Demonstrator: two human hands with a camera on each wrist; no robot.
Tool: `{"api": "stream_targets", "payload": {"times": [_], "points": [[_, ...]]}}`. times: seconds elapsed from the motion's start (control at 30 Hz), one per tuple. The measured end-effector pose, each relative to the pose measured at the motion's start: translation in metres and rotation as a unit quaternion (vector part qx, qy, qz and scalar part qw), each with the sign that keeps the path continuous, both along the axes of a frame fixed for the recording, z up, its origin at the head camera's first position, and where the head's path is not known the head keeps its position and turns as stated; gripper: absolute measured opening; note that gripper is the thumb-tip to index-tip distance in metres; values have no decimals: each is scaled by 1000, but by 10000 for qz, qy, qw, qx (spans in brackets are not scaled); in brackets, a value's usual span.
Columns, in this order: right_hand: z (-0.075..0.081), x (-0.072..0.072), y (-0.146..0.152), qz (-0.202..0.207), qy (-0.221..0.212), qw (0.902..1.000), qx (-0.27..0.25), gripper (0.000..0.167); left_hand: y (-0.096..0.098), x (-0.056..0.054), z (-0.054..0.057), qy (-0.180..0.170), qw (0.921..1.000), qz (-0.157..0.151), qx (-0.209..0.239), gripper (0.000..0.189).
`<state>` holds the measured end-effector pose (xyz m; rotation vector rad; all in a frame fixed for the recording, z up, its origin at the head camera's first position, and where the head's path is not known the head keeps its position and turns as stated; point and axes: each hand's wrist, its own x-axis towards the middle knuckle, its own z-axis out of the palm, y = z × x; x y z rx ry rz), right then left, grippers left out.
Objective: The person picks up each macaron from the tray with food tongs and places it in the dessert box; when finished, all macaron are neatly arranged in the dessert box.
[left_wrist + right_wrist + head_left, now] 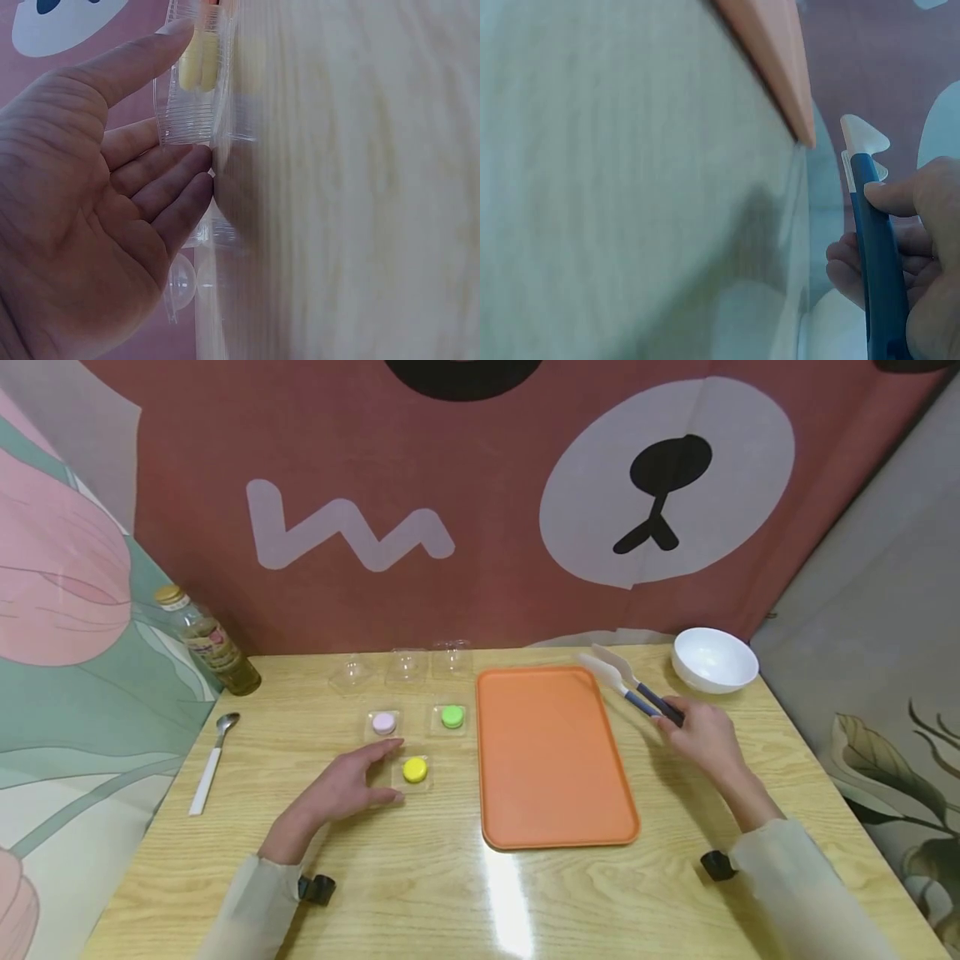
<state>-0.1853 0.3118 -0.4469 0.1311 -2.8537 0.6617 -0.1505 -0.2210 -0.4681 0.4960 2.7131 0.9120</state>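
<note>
My left hand (341,787) is low over the table beside a clear plastic box with a yellow macaron (415,769). Its thumb and fingers are spread around the box's near side; the left wrist view shows the thumb (142,64) by one side and fingertips by another, whether pressing I cannot tell. My right hand (705,735) grips blue-handled tongs (641,697) with pale tips, held above the table past the orange tray's (555,760) right edge. The tongs' arms stand apart. A lilac macaron (383,722) and a green macaron (452,717) sit in similar clear boxes behind.
Several clear domed lids (407,667) stand along the back edge. A white bowl (715,662) is at the back right. On the left are an oil bottle (213,647) with a yellow cap and a white-handled spoon (210,768). A printed curtain (360,602) hangs behind the table.
</note>
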Motion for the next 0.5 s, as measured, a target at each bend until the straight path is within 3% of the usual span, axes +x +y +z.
{"api": "stream_targets", "payload": {"times": [0.5], "points": [[-20, 13, 20, -184, -41, 9995, 240, 34, 0, 1, -1, 18, 10000, 17, -3, 84]]}}
